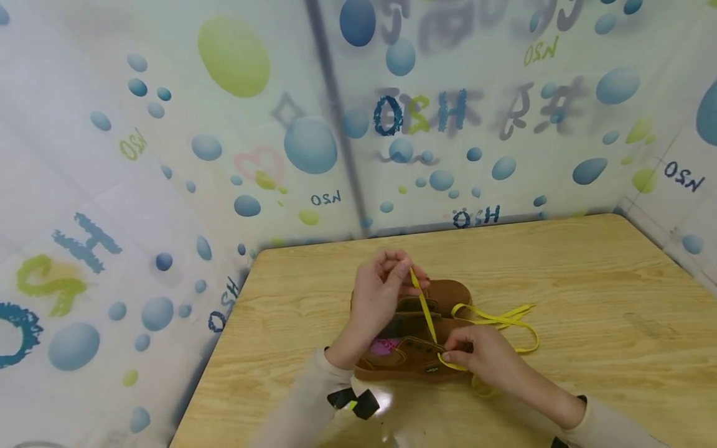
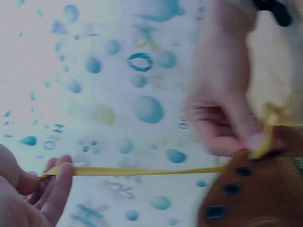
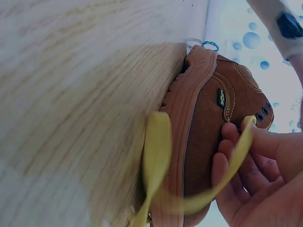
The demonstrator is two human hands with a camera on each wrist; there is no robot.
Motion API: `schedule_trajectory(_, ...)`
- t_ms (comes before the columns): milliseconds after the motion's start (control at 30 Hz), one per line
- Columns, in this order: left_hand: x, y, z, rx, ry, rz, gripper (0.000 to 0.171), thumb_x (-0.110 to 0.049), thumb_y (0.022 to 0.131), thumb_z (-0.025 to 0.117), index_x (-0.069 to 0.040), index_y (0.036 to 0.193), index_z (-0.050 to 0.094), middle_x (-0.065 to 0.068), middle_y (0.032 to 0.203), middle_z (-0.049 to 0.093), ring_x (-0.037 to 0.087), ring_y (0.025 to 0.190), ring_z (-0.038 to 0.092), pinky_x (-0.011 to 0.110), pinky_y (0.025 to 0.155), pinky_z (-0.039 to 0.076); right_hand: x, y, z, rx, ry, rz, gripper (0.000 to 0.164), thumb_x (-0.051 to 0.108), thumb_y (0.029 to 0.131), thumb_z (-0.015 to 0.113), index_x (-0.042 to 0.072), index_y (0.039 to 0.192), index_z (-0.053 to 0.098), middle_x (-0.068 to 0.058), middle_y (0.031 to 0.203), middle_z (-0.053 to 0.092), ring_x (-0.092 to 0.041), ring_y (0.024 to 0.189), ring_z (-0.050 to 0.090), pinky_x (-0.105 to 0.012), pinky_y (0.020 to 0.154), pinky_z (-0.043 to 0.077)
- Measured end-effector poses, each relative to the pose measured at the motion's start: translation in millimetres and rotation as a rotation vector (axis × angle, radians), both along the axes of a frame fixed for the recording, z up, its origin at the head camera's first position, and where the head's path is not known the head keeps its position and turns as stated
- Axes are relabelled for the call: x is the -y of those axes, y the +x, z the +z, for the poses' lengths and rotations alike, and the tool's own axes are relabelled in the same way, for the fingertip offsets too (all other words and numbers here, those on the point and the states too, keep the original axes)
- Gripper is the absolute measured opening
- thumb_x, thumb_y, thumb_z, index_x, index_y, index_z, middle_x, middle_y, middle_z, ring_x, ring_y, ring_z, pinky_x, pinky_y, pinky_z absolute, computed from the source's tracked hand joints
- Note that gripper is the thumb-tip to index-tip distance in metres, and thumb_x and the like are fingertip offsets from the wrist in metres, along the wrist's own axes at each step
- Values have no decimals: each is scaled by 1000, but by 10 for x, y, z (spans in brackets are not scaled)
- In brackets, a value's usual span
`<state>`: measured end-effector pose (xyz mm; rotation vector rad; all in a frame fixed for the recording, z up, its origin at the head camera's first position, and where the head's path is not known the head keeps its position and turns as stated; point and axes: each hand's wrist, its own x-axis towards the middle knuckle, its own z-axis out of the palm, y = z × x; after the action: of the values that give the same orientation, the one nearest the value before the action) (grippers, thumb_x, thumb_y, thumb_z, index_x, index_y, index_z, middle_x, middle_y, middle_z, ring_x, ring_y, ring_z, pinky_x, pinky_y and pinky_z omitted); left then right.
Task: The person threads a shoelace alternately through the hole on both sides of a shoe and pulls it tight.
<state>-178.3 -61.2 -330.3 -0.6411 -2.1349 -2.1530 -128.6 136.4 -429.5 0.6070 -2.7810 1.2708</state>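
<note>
A brown lace-up shoe (image 1: 411,361) with dark eyelets and tan stitching lies on the table. My left hand (image 1: 378,295), raised over the shoe, pinches a yellow shoelace (image 1: 426,311) between thumb and fingers. The lace runs straight from those fingers down to the row of eyelets. Right at an eyelet on the near side, my right hand (image 1: 487,358) pinches the yellow lace; in the right wrist view, a loop of lace (image 3: 229,172) hangs past its fingers. A small black label (image 3: 221,98) sits on the shoe's side.
A second brown shoe (image 1: 456,295) lies just behind the first. Loose yellow lace (image 1: 512,317) trails across the wooden table (image 1: 605,298) to the right. A patterned sheet (image 1: 482,155) hangs behind the table.
</note>
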Motion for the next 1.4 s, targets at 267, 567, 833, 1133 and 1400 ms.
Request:
schedule_trajectory(267, 395, -41, 850, -379, 535, 174, 10, -5, 100, 54, -5, 98, 63, 1, 77, 69, 12, 66, 68, 27, 67, 59, 14, 13, 28, -1, 26, -1, 15, 18, 82, 78, 25, 74, 67, 16, 70, 63, 5, 64, 45, -19, 60, 40)
schedule_trajectory(567, 464, 183, 899, -526, 304, 244, 14, -1, 97, 58, 5, 105, 68, 4, 82, 72, 12, 72, 70, 31, 72, 60, -12, 4, 96, 37, 42, 33, 9, 20, 85, 75, 23, 79, 69, 14, 73, 64, 4, 63, 45, -19, 57, 40)
schedule_trajectory(833, 127, 220, 143, -265, -286, -93, 14, -5, 95, 63, 0, 107, 67, 18, 95, 76, 22, 81, 75, 32, 69, 61, -93, -212, 212, -44, 98, 64, 11, 14, 90, 71, 15, 102, 72, 5, 92, 72, -3, 77, 63, -22, 66, 50)
schedule_trajectory(1133, -81, 131, -414, -358, -1079, 29, 8, -18, 92, 70, -16, 93, 77, -5, 88, 77, 3, 71, 68, 13, 62, 49, -11, -470, 96, -253, 193, -31, 6, 15, 88, 74, 16, 94, 75, 2, 90, 73, -11, 74, 65, -25, 66, 51)
schedule_trajectory(1400, -245, 108, -520, -458, -1296, 176, 12, -18, 86, 77, -15, 89, 66, -1, 72, 70, 13, 56, 64, 19, 46, 43, 10, -559, 61, -257, 194, -56, 7, 12, 92, 68, 16, 90, 74, 3, 86, 73, -11, 74, 65, -29, 68, 52)
